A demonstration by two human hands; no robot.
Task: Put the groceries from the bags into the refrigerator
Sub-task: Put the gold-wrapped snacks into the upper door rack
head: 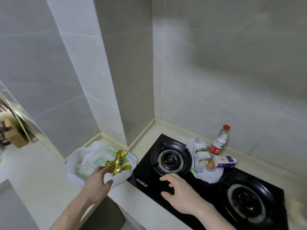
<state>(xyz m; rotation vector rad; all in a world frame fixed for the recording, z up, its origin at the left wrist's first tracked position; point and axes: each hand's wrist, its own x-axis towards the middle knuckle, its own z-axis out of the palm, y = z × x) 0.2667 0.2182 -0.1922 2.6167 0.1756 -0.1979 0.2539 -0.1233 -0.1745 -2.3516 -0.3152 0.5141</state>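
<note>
A black stove [196,193] sits on the pale tabletop [41,180]. White letters are printed on the stove's near left corner, but they are too small to read.

Just left of the stove lies a white bag [86,160] with green print that is too blurry to read. The left hand [98,180] is over this bag and pinches a bunch of shiny gold wrapped things [118,162]. The bunch points up and away from the person, towards the wall. Dark letters are on the gold, but I cannot read them.

The right hand [181,191] is over the front of the stove, with fingers loosely spread and holding nothing.

On the stove's far side, between the two burners, lies another white bag [211,175]. On it are two white and green cartons [201,156] standing up, a brown egg [211,165], and a white and blue box [224,161] lying on its side. Behind them stands a clear bottle [219,141] with a red cap and a red label with white writing.
</note>
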